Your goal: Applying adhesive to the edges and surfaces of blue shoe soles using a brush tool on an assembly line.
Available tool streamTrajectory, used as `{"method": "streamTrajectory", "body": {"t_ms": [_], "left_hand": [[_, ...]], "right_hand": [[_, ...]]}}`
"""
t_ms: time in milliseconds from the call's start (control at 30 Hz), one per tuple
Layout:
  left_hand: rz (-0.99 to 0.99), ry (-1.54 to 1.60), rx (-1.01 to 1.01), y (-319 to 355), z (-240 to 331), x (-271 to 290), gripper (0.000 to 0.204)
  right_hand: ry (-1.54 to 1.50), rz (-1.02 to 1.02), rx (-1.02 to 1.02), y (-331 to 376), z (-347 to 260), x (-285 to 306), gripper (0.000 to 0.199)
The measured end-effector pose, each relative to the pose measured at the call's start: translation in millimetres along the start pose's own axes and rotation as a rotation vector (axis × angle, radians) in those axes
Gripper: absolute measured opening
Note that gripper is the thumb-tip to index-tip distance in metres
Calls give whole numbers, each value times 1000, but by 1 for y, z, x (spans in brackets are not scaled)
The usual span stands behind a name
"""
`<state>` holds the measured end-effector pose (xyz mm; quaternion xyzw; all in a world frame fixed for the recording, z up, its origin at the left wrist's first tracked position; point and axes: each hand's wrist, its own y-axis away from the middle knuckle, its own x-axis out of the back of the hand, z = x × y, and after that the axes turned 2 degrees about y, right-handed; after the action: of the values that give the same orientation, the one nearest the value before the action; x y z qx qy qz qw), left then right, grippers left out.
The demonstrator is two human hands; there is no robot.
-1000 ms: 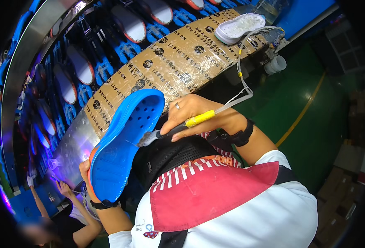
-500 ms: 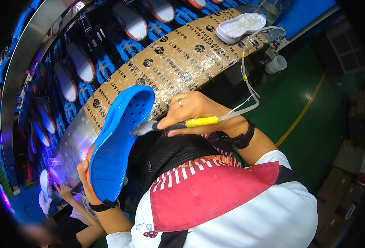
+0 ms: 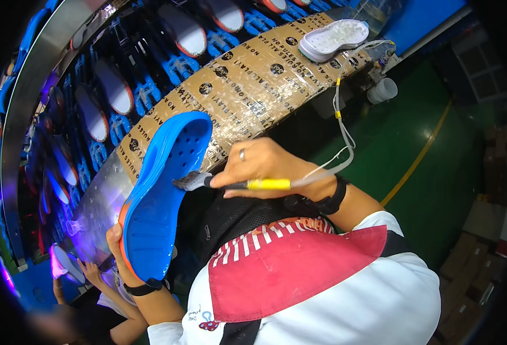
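Observation:
My left hand (image 3: 115,241) grips the heel end of a blue shoe sole (image 3: 153,224) with an orange patch on its edge. The sole is held up at a tilt, its hollow inner face with small round holes turned toward me. In my right hand (image 3: 262,164) is a brush (image 3: 193,180) with a dark handle and yellow tape, fed by a clear tube (image 3: 348,152). The bristles touch the inside of the sole near its middle. A white shoe sole (image 3: 334,39) with whitish bits in it lies at the far end of the cardboard-covered bench (image 3: 242,86).
Behind the bench runs a rack with several shoes (image 3: 111,86) in blue clamps. A white cup (image 3: 383,91) hangs at the bench's right end. At lower left a co-worker's hand (image 3: 92,273) is near another sole (image 3: 68,264). Stacked boxes (image 3: 466,259) stand at right.
My right hand has moved the brush slightly left and down along the sole. The blue sole has shifted a little up and left. The co-worker's sole has turned.

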<state>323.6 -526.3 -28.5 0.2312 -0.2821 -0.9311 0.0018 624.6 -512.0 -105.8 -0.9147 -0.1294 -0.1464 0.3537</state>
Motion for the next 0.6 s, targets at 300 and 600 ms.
{"method": "streamTrajectory", "body": {"t_ms": [300,600], "left_hand": [[-113,14,-55,-24,-10,7,62],[-289,39,-25,-27,-35,-20,75]], "right_hand": [[-198,62,-299,-3,-11,9,25],[-543,291,-670,-6,-2,0,18]]}}
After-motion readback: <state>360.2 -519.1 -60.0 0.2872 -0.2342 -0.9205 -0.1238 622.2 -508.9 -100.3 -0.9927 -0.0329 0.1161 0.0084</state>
